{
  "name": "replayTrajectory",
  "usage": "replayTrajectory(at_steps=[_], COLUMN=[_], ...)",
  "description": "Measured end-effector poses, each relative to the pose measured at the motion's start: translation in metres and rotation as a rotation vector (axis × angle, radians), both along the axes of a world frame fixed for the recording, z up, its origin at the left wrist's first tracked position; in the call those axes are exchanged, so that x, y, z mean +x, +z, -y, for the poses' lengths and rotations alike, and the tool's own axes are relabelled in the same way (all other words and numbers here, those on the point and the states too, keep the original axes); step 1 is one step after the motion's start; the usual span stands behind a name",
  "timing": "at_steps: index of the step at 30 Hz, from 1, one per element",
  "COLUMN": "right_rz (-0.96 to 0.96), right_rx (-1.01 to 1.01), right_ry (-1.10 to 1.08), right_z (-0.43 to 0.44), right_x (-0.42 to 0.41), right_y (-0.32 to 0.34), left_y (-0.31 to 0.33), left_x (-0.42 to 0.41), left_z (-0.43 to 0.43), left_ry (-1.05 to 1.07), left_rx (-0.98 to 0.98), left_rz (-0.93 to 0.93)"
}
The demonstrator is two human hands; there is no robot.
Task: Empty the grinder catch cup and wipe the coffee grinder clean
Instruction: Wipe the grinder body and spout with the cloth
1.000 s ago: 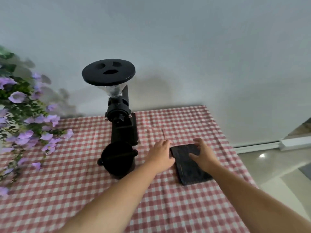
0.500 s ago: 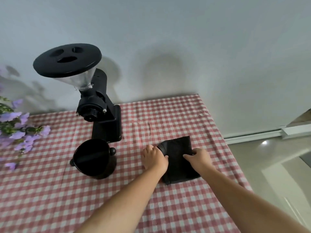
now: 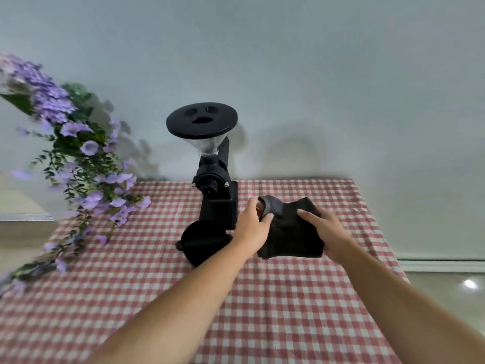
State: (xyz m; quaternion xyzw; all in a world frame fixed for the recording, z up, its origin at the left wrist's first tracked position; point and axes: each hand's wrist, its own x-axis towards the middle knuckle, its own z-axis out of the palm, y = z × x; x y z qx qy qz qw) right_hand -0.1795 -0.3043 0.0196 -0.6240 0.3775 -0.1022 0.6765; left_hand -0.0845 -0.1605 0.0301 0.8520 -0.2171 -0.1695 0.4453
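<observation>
A black coffee grinder with a round lidded hopper stands at the back of the table, against the wall. Its black catch cup sits on the cloth just in front of the grinder's base. To the right, a dark cloth is held up off the table between both hands. My left hand grips its left edge, fingers curled under a raised fold. My right hand holds the right side, thumb on top.
The table wears a red and white checked tablecloth. A spray of purple flowers hangs over the left side. A pale wall runs behind. The table's right edge drops to a tiled floor.
Both hands have lifted the dark cloth from lying flat and bunched it up. The view has swung, so the flowers show again on the left.
</observation>
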Motion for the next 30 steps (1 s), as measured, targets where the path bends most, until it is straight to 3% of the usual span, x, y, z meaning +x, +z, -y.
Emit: replayTrajectory(at_steps=[3, 6, 10, 12, 14, 17, 20, 23, 30], right_rz=[0.020, 0.049, 0.028, 0.019, -0.026, -0.173, -0.306, -0.285, -0.242], right_rx=[0.000, -0.122, -0.429, -0.579, -0.701, -0.772, -1.020, -1.324, -1.540], right_ry=[0.072, 0.123, 0.256, 0.319, 0.396, 0.645, 0.844, 0.830, 0.857], right_z=[-0.023, -0.046, -0.081, -0.102, -0.127, -0.162, -0.176, -0.173, -0.170], right_x=[0.021, 0.042, 0.069, 0.080, 0.093, 0.109, 0.115, 0.109, 0.123], right_y=[0.009, 0.017, 0.038, 0.042, 0.035, 0.014, -0.016, -0.034, -0.050], left_y=[0.001, -0.003, -0.009, -0.019, -0.032, -0.047, -0.059, -0.068, -0.077], left_x=[0.015, 0.027, 0.047, 0.060, 0.072, 0.082, 0.085, 0.089, 0.099], left_z=[-0.037, -0.075, -0.127, -0.149, -0.166, -0.178, -0.177, -0.175, -0.172], left_ry=[-0.025, 0.037, 0.073, 0.106, 0.100, -0.081, -0.211, -0.199, -0.181], left_rx=[0.015, 0.040, 0.121, 0.127, 0.184, 0.302, 0.243, 0.138, 0.138], left_rz=[-0.024, 0.092, 0.340, 0.379, 0.265, 0.034, 0.010, -0.035, 0.030])
